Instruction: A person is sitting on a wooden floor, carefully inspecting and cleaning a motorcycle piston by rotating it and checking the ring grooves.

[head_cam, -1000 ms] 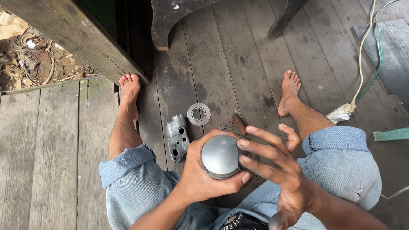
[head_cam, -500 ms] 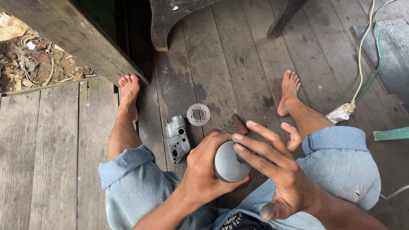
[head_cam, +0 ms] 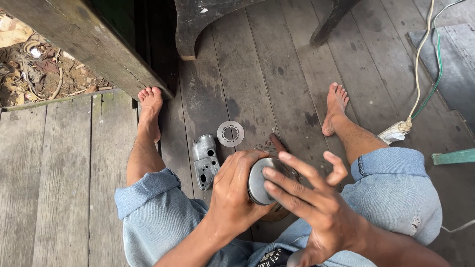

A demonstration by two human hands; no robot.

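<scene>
Metal fills the middle of the view: a round grey drum-like part [head_cam: 261, 182] is held between the knees of a person sitting on a dark plank floor [head_cam: 277, 74], its flat circular face tipped toward the camera and a little to the left, so its short axis runs from the person's lap up and outward. The left hand [head_cam: 232, 195] is closed around the part's left side and rim, fingers curled over the top edge, carrying it. The right hand [head_cam: 316, 207] lies just to the right and partly over the face, fingers spread and open, two fingertips [head_cam: 268, 173] resting on the flat face rather than gripping; of the two hands, the left has the firmer hold. Beyond the hands, on the floor, lie a small grey cast housing [head_cam: 205, 160] with holes, a thin perforated disc [head_cam: 230, 133] just beside it, and a wrench-like tool [head_cam: 267, 147] partly hidden behind the part. The housing's hollow looks empty, as far as can be told. A white and green cable [head_cam: 420, 74] trails at the right.
</scene>
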